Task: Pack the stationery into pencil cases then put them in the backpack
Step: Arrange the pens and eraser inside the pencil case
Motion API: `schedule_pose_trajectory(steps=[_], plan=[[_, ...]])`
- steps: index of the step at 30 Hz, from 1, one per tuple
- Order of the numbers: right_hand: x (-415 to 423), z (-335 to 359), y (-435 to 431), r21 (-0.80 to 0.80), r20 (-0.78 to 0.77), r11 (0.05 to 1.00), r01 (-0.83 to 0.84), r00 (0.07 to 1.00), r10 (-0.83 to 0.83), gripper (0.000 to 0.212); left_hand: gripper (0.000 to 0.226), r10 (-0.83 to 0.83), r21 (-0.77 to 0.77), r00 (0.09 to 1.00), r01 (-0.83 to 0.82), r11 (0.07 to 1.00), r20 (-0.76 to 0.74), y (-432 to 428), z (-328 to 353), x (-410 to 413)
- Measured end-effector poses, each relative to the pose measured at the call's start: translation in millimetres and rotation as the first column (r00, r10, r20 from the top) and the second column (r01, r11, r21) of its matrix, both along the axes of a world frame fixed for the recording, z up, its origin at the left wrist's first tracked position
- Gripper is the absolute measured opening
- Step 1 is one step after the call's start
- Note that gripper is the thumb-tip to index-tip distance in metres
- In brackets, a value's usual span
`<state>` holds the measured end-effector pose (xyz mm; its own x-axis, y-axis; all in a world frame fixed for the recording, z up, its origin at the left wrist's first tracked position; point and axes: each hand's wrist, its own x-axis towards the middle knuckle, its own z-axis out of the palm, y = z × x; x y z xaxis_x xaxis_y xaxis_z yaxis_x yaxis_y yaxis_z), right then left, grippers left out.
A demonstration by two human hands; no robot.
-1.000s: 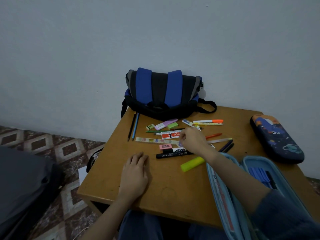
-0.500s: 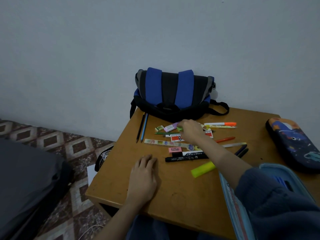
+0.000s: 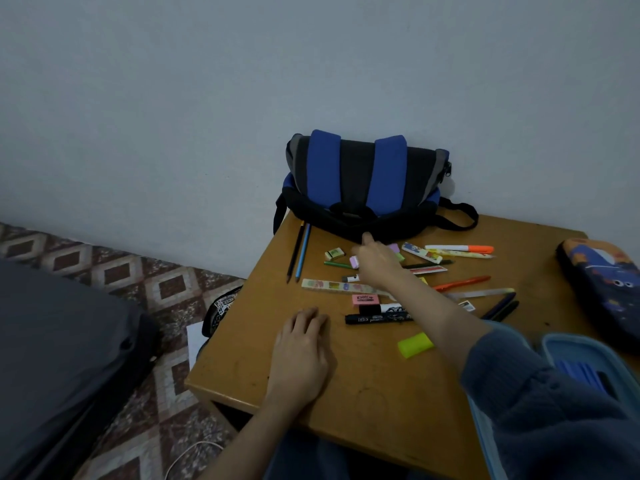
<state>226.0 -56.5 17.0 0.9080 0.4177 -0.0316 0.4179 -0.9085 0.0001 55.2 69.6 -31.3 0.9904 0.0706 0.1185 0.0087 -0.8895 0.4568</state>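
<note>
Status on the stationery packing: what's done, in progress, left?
Done: little. The light blue pencil case lies open with some blue items inside.
In hand: the right hand closes on a purple highlighter near the backpack; the left hand rests flat on the table.
Left: markers, pens, erasers and ruler are loose; the dark pencil case is shut.

Dark blue ribbed knit sleeve [image 3: 540,407] pushed up the right forearm, left arm bare

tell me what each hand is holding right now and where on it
The left hand lies flat on the table, holding nothing. The right hand is over the purple highlighter; whether it has a grip on it cannot be told.
</note>
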Motion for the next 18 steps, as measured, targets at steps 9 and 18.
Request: schedule_pose_trajectory(steps=[9, 18], plan=[[-19, 13, -19, 0.437, 0.057, 0.899, 0.017, 0.997, -0.046, 0.024, 0.043, 0.004, 0.001, 1.0, -0.004, 1.0, 0.003, 0, -1, 1], [-55, 71, -72, 0.905, -0.173, 0.363, 0.223, 0.971, -0.166, 0.007, 0.042, 0.007, 0.029, 1.0, -0.007, 1.0, 0.01, 1, -4, 2]])
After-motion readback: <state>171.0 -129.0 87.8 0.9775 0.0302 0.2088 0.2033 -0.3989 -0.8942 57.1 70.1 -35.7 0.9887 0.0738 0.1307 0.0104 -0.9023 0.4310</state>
